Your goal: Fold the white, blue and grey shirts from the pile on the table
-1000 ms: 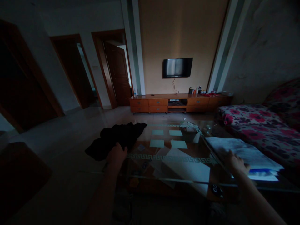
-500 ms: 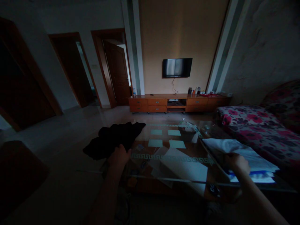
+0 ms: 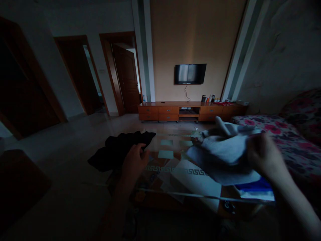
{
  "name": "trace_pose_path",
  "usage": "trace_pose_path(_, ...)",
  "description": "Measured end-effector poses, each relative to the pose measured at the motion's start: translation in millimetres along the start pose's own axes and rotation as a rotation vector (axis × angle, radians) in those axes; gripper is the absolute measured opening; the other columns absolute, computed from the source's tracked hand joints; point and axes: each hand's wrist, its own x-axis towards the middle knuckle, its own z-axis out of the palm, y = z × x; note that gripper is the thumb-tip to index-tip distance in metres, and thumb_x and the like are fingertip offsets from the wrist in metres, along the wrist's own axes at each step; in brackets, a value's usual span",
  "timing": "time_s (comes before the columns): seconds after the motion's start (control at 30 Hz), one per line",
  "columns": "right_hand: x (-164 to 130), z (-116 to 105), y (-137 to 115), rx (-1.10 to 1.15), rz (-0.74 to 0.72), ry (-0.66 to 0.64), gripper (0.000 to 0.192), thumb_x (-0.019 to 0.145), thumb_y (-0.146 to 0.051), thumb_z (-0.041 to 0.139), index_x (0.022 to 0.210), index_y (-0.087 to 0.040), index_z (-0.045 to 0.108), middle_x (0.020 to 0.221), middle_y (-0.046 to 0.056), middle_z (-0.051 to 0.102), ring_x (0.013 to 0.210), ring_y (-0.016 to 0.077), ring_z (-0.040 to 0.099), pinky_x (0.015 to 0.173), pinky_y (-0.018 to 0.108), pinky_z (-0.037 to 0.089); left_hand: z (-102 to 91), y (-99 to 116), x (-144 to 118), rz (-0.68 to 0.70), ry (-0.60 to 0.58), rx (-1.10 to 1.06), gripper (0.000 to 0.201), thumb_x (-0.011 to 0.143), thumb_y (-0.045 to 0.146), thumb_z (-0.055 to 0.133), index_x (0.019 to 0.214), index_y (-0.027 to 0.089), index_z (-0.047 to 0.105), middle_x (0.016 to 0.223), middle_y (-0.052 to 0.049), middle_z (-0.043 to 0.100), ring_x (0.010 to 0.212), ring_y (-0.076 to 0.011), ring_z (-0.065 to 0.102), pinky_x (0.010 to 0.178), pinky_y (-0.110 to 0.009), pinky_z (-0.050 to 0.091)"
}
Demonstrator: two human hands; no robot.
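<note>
Blurred by motion, my right hand (image 3: 264, 154) grips a light grey garment (image 3: 225, 150), which hangs bunched and partly unfolded above the right side of the glass table (image 3: 180, 193). Beneath it, a blue and white folded cloth (image 3: 258, 189) lies at the table's right end. My left hand (image 3: 135, 159) is over the table's left part, its fingers loosely bent, thumb apart, with nothing visible in them. Just beyond it, a crumpled black garment (image 3: 117, 150) rests over the left end of the table. The room is dim, so the garments' exact kinds do not show.
A flowered sofa (image 3: 296, 147) runs along the right. Under the glass lie white sheets (image 3: 195, 177) and small dark items. Further off stand a low wooden cabinet (image 3: 168, 110) with bottles on top and a wall-mounted television (image 3: 190, 74). A dark wooden piece (image 3: 22, 177) is at left.
My right hand has lifted the light grey garment off the pile and up, uncovering the blue and white cloth. My left hand has shifted slightly right and up. The black garment stays put.
</note>
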Motion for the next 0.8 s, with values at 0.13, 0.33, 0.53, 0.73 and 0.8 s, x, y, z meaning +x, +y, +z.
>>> trace_pose_path(0.13, -3, 36, -50, 0.289, -0.086, -0.010, 0.028, 0.093, -0.052, 0.054, 0.092, -0.024, 0.053, 0.079, 0.003, 0.059, 0.072, 0.0200, 0.057, 0.065, 0.032, 0.049, -14.2, 20, -1, 0.007, 0.035, -0.243, 0.028, 0.091, 0.037, 0.056, 0.109, 0.020, 0.067, 0.088, -0.003, 0.061, 0.073, -0.0167, 0.061, 0.069, -0.030, 0.049)
trace_pose_path(0.33, -56, 84, -121, 0.345, -0.314, -0.605, 0.013, 0.096, -0.030, 0.049, 0.088, -0.024, 0.056, 0.079, 0.001, 0.062, 0.070, 0.0154, 0.058, 0.064, 0.027, 0.044, -42.0, 41, -14, 0.154, -0.450, -0.576, 0.036, 0.094, 0.045, 0.056, 0.120, 0.023, 0.064, 0.094, -0.001, 0.064, 0.083, -0.0154, 0.062, 0.073, -0.027, 0.049)
trace_pose_path(0.53, -83, 103, -143, 0.503, -0.101, -0.562, 0.015, 0.102, -0.032, 0.042, 0.097, -0.022, 0.051, 0.085, 0.001, 0.062, 0.076, 0.0148, 0.059, 0.071, 0.026, 0.045, -50.8, 62, -36, 0.354, -0.990, -0.489, 0.071, 0.073, 0.057, 0.078, 0.135, 0.028, 0.058, 0.115, -0.004, 0.068, 0.091, -0.0205, 0.064, 0.076, -0.029, 0.050)
trace_pose_path(0.73, -77, 80, -139, 0.460, -0.135, -1.001, 0.012, 0.098, -0.032, 0.052, 0.094, -0.022, 0.057, 0.084, -0.001, 0.062, 0.078, 0.0137, 0.057, 0.068, 0.024, 0.043, -26.2, 67, -50, 0.414, -1.078, -0.184, 0.021, 0.088, 0.040, 0.060, 0.088, 0.023, 0.072, 0.085, -0.004, 0.072, 0.077, -0.0215, 0.066, 0.068, -0.029, 0.048)
trace_pose_path(0.8, -75, 74, -134, 0.408, -0.156, -1.102, 0.011, 0.096, -0.033, 0.057, 0.099, -0.024, 0.062, 0.089, -0.001, 0.064, 0.081, 0.0141, 0.058, 0.071, 0.025, 0.045, -11.3, 61, -44, 0.402, -1.167, -0.320, 0.016, 0.085, 0.038, 0.063, 0.083, 0.024, 0.071, 0.078, -0.001, 0.071, 0.070, -0.0191, 0.066, 0.063, -0.027, 0.048)
